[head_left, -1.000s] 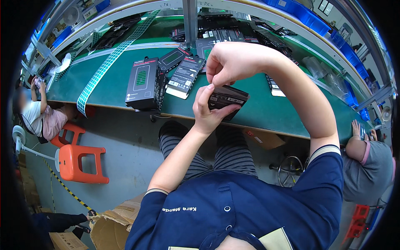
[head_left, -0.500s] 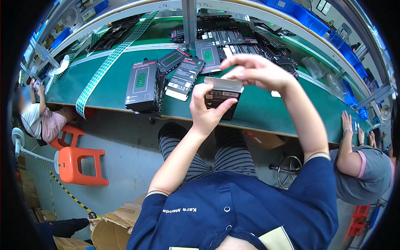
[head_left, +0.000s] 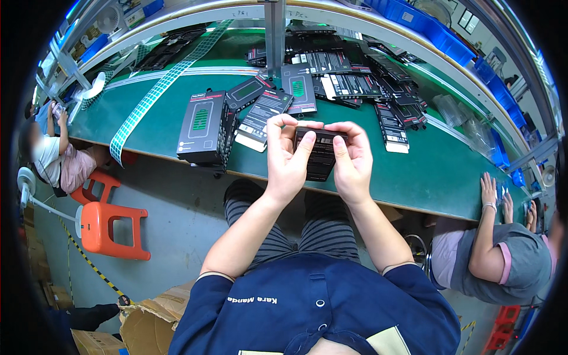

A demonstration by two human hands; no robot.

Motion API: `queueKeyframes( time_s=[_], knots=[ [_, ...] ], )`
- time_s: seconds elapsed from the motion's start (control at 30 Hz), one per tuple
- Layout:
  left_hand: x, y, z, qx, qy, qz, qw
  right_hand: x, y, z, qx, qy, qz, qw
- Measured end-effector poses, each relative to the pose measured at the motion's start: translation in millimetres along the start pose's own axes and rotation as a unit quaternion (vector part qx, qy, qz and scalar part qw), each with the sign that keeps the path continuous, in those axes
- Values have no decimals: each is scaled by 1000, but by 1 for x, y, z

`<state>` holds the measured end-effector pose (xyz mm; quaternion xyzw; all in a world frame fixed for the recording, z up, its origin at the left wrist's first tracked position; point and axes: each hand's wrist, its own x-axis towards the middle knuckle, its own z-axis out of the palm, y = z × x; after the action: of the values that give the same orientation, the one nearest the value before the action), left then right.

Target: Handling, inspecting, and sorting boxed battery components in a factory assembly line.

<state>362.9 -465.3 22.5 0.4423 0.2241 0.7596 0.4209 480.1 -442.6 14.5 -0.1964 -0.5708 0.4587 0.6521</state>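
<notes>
A small black cardboard box (head_left: 320, 161) is held upright over the front edge of the green bench. My left hand (head_left: 285, 157) grips its left side, thumb on the near face. On its right side is my right hand (head_left: 354, 163), thumb also on the near face and fingers along the top. The white flap at the top does not show; fingers cover most of that end. Beyond the hands lie a flat black carton (head_left: 299, 89) with a green battery picture and another carton (head_left: 264, 116) with a white end flap. To their left stands a stack of black boxes (head_left: 201, 125).
Many flattened black cartons (head_left: 349, 86) are heaped at the back right around a metal post (head_left: 274, 41). A strip of green labels (head_left: 155, 89) crosses the bench at left. Clear plastic trays (head_left: 467, 121) lie at right. Co-workers sit at both sides; an orange stool (head_left: 115, 231) stands left.
My right hand has come down from above the box onto its right side. The raised white flap at the top is no longer visible. The person at right has shifted.
</notes>
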Motion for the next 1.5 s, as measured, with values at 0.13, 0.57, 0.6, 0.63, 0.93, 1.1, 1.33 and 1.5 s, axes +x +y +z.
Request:
queueKeyframes(
  time_s=[0.13,0.57,0.6,0.63,0.93,1.1,1.33,1.5],
  knots=[
    [2,-3,1,43,29,20,998,2,-5,3,96,10,57,994],
    [-23,2,-92,552,9,123,825,41,-7,60,-287,-146,-356,877],
    [-26,7,-97,544,21,112,832,52,-5,81,-294,-187,-360,865],
    [-28,12,-102,537,34,99,837,61,0,103,-298,-229,-364,852],
    [3,27,-167,495,94,12,864,57,81,149,-386,-320,-212,839],
    [55,37,-263,442,121,-43,888,37,87,101,-625,-318,-88,708],
    [135,60,-359,496,101,-30,862,18,52,40,-641,-339,-39,688],
    [132,35,-288,698,19,-21,716,-18,17,-6,-622,-285,29,729]
  ],
)
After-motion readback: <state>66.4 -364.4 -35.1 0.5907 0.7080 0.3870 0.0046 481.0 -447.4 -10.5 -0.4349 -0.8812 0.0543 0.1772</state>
